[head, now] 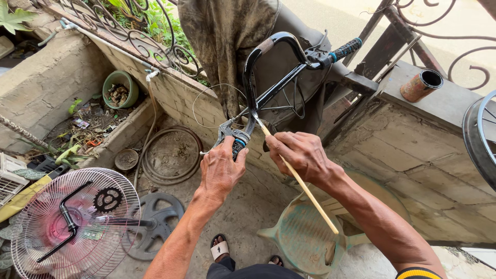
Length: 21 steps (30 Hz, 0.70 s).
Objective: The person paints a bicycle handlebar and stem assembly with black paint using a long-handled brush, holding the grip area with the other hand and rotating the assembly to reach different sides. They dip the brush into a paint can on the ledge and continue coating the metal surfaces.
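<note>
L hand (221, 168): fist closed round handlebar grip (237, 147), rubber, black/blue.
R hand (302, 154): fingers pinched tight on thin wooden stick (305, 187), tip at brake lever (227, 129).
Handlebar (274, 44): curved black tube, glossy, centre frame.

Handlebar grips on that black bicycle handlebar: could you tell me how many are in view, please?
2: one grip on the upper right end by the iron railing, one grip inside the left hand. None looks hidden.
</note>
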Tool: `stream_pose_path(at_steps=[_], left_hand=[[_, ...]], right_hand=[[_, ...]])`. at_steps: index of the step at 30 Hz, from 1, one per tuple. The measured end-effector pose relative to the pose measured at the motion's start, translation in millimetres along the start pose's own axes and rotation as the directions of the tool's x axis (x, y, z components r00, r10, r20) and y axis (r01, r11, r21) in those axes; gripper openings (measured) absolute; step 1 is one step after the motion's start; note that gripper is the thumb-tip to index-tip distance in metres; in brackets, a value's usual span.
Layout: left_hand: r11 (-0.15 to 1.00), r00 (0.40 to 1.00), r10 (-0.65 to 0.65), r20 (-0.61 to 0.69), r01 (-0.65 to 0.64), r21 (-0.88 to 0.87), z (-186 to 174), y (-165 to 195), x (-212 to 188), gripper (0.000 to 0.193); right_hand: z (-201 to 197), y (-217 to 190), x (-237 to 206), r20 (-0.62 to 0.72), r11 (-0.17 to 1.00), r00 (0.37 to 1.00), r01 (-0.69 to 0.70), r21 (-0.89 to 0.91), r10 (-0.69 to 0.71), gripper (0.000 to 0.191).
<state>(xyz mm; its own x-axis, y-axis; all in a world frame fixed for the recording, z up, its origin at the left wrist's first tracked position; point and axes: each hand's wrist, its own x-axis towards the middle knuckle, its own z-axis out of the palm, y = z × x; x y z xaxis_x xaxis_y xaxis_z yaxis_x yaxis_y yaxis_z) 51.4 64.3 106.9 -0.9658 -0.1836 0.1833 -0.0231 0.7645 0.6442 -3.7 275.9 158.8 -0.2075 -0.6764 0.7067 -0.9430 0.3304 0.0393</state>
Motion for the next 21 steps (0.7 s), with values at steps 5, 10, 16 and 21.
stream_pose_path(at_steps=[5, 10, 16, 21], left_hand=[[1.000, 1.000, 0.026, -0.004, -0.026, 0.008, 1, -3, 1, 0.033], [1.000, 1.000, 0.024, -0.013, -0.023, 0.017, 3, -4, 0, 0.033], [0.999, 0.999, 0.046, -0.025, -0.045, 0.030, 4, -7, -2, 0.032], [0.997, 0.997, 0.066, -0.036, -0.065, 0.041, 2, -7, -4, 0.033]], right_hand=[[-3, 3, 3, -0.057, 0.998, 0.998, -0.034, 0.046, 0.037, 0.027], [-3, 0, 6, 0.013, 1.000, 1.000, 0.005, 0.004, -0.005, 0.026], [-5, -5, 16, 0.057, 1.000, 0.998, 0.021, 0.017, -0.022, 0.030], [0, -9, 23, 0.228, 0.999, 0.974, 0.021, -0.042, -0.011, 0.027]])
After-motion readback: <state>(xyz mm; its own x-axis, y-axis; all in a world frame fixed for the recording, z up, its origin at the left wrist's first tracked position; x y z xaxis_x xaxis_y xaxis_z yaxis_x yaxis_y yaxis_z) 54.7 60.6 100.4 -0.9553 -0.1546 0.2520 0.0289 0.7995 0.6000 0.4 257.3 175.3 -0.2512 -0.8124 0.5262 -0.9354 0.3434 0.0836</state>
